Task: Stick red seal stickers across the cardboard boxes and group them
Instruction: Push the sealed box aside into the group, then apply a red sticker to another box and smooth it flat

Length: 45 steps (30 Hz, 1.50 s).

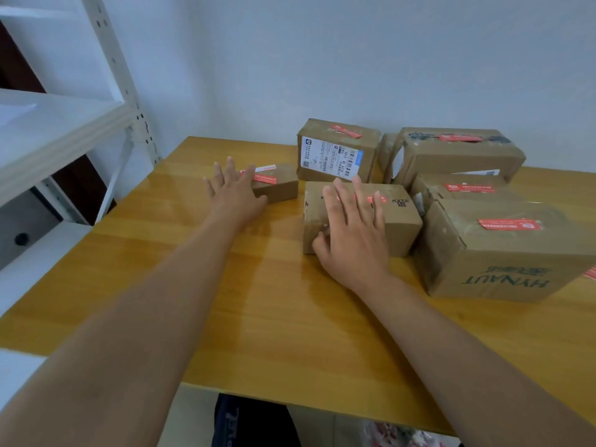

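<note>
Several brown cardboard boxes with red seal stickers stand on the wooden table (258, 317). My left hand (233, 191) lies with straight fingers against the left end of a small box (279, 183) that carries a red sticker (266, 178). My right hand (351, 227) rests flat with spread fingers on a middle box (400, 221), partly covering its red sticker (377, 199). Behind stands a box with a white shipping label (335, 150). To the right are a long box (451, 153), a low box (464, 188) and a big box printed HYNAUT (503, 253).
A white metal shelf rack (64, 124) stands left of the table. A pale wall (322, 59) runs behind the boxes. The table's front edge (290, 398) is near me, with dark clothing below it. Something red lies at the far right edge (591, 272).
</note>
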Each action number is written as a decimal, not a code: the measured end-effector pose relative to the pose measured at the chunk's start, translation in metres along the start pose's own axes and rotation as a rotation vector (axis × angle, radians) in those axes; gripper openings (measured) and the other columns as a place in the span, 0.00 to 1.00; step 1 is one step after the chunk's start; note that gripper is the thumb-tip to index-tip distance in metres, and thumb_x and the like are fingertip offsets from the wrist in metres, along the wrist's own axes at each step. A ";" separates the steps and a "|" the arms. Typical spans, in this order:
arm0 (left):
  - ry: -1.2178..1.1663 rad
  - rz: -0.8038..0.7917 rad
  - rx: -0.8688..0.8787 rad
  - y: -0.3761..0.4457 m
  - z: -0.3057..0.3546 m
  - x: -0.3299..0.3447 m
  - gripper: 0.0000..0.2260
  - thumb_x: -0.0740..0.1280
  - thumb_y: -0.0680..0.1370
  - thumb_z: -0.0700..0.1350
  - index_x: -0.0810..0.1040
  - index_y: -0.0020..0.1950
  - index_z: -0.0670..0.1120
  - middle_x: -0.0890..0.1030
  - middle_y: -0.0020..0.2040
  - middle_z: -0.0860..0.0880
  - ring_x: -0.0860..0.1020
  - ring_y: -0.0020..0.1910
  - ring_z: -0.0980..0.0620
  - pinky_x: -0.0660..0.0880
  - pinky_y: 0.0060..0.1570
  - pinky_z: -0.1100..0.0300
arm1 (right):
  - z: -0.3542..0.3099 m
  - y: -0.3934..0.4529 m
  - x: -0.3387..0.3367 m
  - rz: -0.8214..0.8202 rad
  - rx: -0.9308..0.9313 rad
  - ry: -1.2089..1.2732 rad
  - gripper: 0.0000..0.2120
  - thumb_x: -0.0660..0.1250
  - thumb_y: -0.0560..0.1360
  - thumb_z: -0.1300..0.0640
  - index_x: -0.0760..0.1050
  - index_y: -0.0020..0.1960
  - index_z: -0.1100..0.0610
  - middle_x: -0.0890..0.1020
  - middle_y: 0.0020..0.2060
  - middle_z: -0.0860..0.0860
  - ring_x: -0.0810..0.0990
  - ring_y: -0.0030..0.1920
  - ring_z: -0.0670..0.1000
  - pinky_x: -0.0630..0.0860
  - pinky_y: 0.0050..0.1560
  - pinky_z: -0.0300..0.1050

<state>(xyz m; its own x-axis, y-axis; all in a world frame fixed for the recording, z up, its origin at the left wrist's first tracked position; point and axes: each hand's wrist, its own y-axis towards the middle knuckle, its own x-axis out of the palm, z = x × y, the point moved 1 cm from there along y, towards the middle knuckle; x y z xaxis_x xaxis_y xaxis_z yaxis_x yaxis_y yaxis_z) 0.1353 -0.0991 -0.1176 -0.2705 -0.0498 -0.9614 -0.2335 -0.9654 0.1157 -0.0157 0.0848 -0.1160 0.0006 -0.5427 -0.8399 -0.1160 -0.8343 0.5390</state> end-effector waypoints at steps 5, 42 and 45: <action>-0.007 -0.012 0.008 0.002 -0.016 0.000 0.31 0.63 0.77 0.59 0.58 0.78 0.55 0.60 0.76 0.42 0.56 0.75 0.38 0.53 0.74 0.43 | -0.004 0.002 0.002 0.002 -0.025 0.024 0.31 0.60 0.73 0.51 0.62 0.75 0.58 0.65 0.75 0.57 0.52 0.78 0.59 0.44 0.76 0.61; -0.397 0.143 0.303 -0.249 0.114 0.005 0.09 0.62 0.78 0.50 0.79 0.52 0.49 0.81 0.49 0.51 0.76 0.52 0.48 0.67 0.66 0.43 | 0.062 -0.150 -0.061 0.190 0.113 0.347 0.09 0.64 0.78 0.54 0.80 0.50 0.59 0.79 0.50 0.52 0.76 0.53 0.53 0.72 0.52 0.54; -0.401 0.168 0.278 -0.248 0.120 0.001 0.06 0.64 0.79 0.45 0.80 0.51 0.46 0.81 0.50 0.49 0.76 0.51 0.48 0.71 0.59 0.50 | 0.061 -0.152 -0.059 0.192 0.111 0.289 0.09 0.64 0.78 0.53 0.80 0.50 0.58 0.80 0.51 0.52 0.76 0.54 0.52 0.70 0.53 0.52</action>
<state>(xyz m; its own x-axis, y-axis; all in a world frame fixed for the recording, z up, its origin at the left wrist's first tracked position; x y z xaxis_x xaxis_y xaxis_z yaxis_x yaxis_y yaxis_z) 0.0813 0.1712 -0.1171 -0.6499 -0.0435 -0.7588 -0.3806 -0.8455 0.3745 -0.0584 0.2500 -0.1522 0.2470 -0.7066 -0.6631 -0.2484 -0.7076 0.6615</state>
